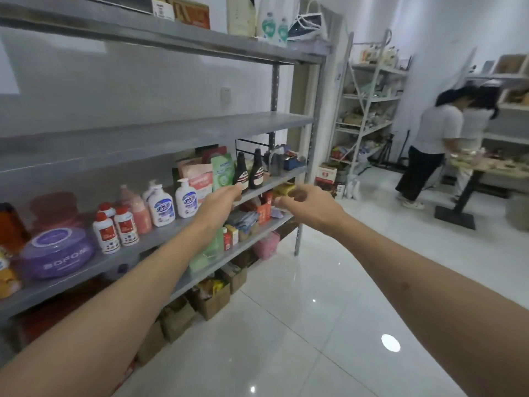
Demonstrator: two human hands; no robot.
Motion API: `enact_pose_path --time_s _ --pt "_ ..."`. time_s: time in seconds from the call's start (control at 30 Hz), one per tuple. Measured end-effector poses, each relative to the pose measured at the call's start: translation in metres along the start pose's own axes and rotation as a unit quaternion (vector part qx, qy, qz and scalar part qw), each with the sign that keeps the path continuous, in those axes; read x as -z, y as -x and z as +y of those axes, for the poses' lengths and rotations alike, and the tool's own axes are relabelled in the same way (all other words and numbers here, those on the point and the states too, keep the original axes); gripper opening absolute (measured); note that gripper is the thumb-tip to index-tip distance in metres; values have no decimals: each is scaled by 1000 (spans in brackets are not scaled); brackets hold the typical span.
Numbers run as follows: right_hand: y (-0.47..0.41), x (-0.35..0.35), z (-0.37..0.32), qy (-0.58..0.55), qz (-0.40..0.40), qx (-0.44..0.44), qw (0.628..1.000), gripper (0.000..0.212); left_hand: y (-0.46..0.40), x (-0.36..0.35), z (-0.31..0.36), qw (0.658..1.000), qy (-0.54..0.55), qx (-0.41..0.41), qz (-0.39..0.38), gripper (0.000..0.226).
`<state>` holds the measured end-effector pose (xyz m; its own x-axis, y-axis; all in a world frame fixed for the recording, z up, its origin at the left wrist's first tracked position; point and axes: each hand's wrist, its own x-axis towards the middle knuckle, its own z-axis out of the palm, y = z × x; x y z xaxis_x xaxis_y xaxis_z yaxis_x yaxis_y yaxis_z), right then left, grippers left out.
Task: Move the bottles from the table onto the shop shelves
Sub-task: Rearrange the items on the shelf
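Arms reach out ahead of me toward the grey metal shelving [160,133] on the left. My left hand [221,200] stretches with straight fingers, its tips just at the foot of the nearer of two dark bottles [240,173] that stand upright side by side on the middle shelf; I cannot tell whether the fingers touch it. My right hand [305,203] hangs in the air near the shelf edge, fingers loosely curled round nothing.

Left of the dark bottles on the same shelf stand a green refill pouch [221,170] and a pink one [200,180], then two white pump bottles [171,203], a pink bottle [137,209], two small red-capped white bottles [116,230] and, nearest me, a round purple tub [57,253]. The shelf below carries small boxes and packets, too blurred for me to name. On the floor under the shelving, open cardboard boxes [211,299] hold mixed packets.

Far right, two people [438,147] stand at a table [486,170] covered with goods, well apart from my hands, and a second shelving unit [369,107] lines the far wall.
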<state>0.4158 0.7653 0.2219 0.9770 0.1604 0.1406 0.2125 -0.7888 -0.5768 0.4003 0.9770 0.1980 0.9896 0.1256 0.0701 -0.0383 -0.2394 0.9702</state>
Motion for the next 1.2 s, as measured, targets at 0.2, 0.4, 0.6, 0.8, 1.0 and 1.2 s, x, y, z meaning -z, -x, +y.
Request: enact_pose_path --time_s 0.2,0.4,0.6,0.8,1.0,1.2 --pt "74 52 60 12 64 -83 994 66 36 -86 21 996 2 -12 -87 37" --pt "160 102 130 26 107 -154 982 61 90 -181 38 984 26 -16 -174 26" --pt "275 146 209 16 144 -226 963 63 171 -288 42 968 3 -18 -251 31" --pt "378 171 272 15 160 -296 942 67 243 -374 42 940 4 -22 -342 21" --pt "465 197 314 12 202 -358 911 60 294 -444 43 904 -5 -34 -425 26" --pt "542 221 351 23 261 -438 860 53 337 -508 43 865 -8 -44 -500 23"
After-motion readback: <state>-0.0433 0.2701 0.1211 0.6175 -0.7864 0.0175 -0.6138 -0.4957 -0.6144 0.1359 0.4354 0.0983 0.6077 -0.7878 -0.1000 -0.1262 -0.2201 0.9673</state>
